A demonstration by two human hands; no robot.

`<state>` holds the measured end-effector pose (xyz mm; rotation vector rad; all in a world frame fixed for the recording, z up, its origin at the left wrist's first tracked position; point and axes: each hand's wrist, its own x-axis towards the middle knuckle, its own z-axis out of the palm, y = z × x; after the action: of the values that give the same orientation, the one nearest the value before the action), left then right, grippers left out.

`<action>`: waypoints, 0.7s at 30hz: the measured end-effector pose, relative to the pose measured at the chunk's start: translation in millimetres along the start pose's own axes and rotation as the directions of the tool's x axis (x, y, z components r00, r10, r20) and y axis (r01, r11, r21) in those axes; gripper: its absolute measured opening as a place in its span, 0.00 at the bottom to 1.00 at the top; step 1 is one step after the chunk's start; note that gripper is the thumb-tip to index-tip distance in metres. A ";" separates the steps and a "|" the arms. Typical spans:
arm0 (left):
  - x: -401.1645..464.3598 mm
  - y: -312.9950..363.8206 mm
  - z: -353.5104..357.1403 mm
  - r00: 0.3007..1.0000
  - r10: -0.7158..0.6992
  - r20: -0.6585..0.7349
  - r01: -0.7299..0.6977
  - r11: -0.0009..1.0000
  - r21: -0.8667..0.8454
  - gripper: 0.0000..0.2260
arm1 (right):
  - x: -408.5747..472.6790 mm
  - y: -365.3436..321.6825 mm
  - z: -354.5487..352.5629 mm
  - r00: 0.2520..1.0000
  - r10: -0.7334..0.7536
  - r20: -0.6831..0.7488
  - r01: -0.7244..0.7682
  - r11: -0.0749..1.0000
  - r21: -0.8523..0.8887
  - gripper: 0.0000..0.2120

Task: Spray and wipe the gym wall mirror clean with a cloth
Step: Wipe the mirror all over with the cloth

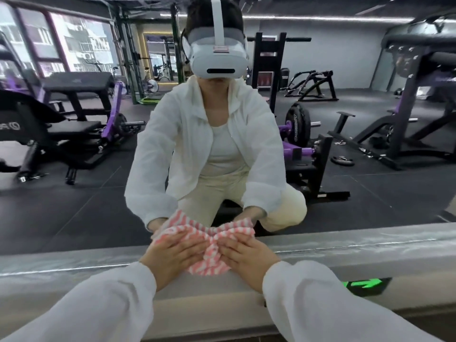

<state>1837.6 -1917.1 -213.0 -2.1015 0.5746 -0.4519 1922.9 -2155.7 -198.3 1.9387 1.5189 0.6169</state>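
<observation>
cloth [209,245]: pink-white striped, bunching at the mirror [74,206] bottom edge, over the grey ledge [345,245]
left hand [170,255]: fingers flat, pressing cloth
right hand [249,255]: same, pressing cloth
around: benches and a weight plate [297,127] reflecting; green floor mark [365,285] sitting right

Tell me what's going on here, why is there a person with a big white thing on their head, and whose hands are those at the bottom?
The picture comes from a camera worn on a person's head, looking forward and down. The person crouches in front of a big wall mirror, so you see their reflection; the white thing is the headset carrying the camera. The two hands at the bottom belong to that same person. The left hand and right hand lie with straight fingers on a pink-and-white striped cloth, pressing it low against the mirror, just above the grey ledge. Behind, the mirror shows gym machines. I see no spray bottle.
</observation>
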 end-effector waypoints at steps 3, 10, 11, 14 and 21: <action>39.7 9.6 -18.9 0.996 0.061 0.072 -0.063 0.998 0.030 0.23 | -36.7 12.1 17.8 0.993 0.085 0.085 -0.093 0.991 0.097 0.26; 100.4 -43.5 -70.7 0.970 -0.144 -0.198 0.137 0.989 -0.047 0.29 | -70.3 69.1 11.2 0.923 0.369 -0.110 -0.343 0.917 0.202 0.29; 106.9 -63.9 -82.6 0.940 -0.199 -0.277 0.196 0.980 -0.038 0.30 | -67.4 88.7 -1.7 0.899 0.405 -0.167 -0.367 0.905 0.217 0.28; 124.6 -131.2 -122.8 0.867 -0.308 -0.392 0.310 0.949 -0.061 0.35 | -59.6 149.7 -59.2 0.756 0.489 -0.436 -0.461 0.870 0.176 0.29; 164.7 -244.4 -239.0 0.727 -0.543 -0.420 0.507 0.837 -0.206 0.26 | -55.0 283.5 -186.9 0.609 0.617 -0.498 -0.629 0.758 0.171 0.33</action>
<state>1907.5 -2044.7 137.5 -2.2232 0.2366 -1.3106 1980.2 -2226.2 133.5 2.4118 1.0364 1.5868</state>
